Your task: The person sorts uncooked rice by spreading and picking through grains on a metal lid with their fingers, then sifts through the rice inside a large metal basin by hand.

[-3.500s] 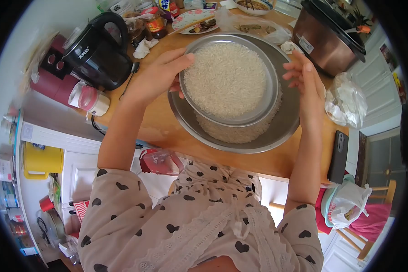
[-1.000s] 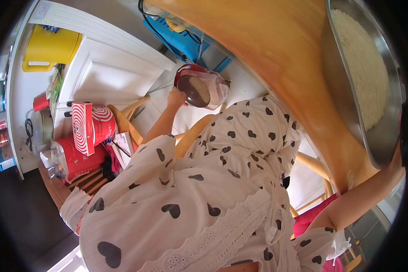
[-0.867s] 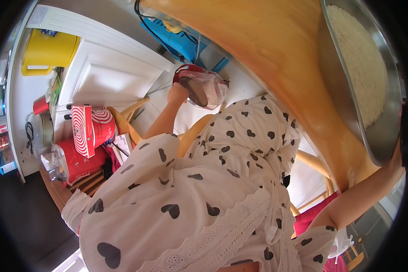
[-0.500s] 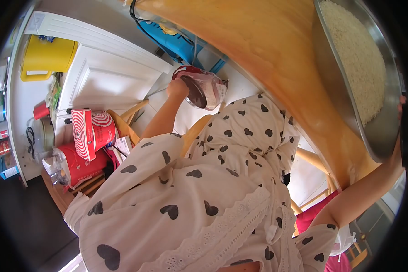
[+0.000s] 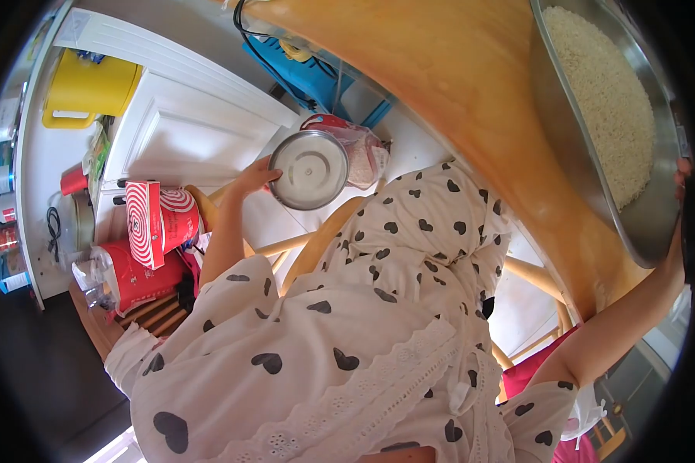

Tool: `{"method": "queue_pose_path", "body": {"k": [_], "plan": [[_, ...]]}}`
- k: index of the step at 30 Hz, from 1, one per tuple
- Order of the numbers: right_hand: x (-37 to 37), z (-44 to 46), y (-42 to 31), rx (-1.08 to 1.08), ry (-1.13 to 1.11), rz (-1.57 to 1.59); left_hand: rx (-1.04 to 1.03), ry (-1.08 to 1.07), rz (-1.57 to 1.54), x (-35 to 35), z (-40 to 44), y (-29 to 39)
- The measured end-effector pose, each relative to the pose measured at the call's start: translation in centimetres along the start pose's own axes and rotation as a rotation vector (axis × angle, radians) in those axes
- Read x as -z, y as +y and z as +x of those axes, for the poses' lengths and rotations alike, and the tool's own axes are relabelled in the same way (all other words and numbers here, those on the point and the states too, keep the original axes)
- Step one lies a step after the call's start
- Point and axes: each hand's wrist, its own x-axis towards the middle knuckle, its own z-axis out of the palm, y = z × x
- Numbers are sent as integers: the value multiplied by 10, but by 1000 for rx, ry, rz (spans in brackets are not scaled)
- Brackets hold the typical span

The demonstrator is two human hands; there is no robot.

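Observation:
My left hand point(image 5: 261, 176) grips the rim of a round steel plate point(image 5: 310, 170), its flat face turned up with no rice on it. Just behind the plate, a red and clear bag point(image 5: 365, 154) stands on the floor beside the table. A large steel basin point(image 5: 649, 231) sits on the wooden table at the right, with a heap of white rice point(image 5: 606, 104) inside. My right hand point(image 5: 681, 179) is at the basin's far right rim, mostly cut off by the dark view edge; only some fingertips show.
Above the bag is a blue crate point(image 5: 301, 73) with black cables. Red boxes point(image 5: 158, 224) rest on a wooden chair at the left. A yellow container point(image 5: 96, 85) stands on the shelf by a white cabinet door point(image 5: 181, 135). The table edge point(image 5: 471, 139) runs diagonally beside my lap.
My left hand has drawn the steel plate out of the bag's opening toward me and levelled it. Earlier the plate held rice above the basin, and later some inside the bag. My right hand stays by the basin.

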Motion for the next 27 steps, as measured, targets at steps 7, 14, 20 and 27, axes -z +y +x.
{"method": "queue_pose_path", "body": {"k": [7, 14, 20, 27], "plan": [[-12, -1, -19, -70, 59, 28, -155, -101, -141, 24, -82, 127], [-39, -15, -59, -55, -21, 0, -579, 167, -635, -37, -132, 310], [-42, -19, -57, -94, -353, -96, -765, -10, -691, -75, -103, 434], [-29, -20, -74, -41, -554, -486, -1097, -317, -658, -142, 2, 511]]}}
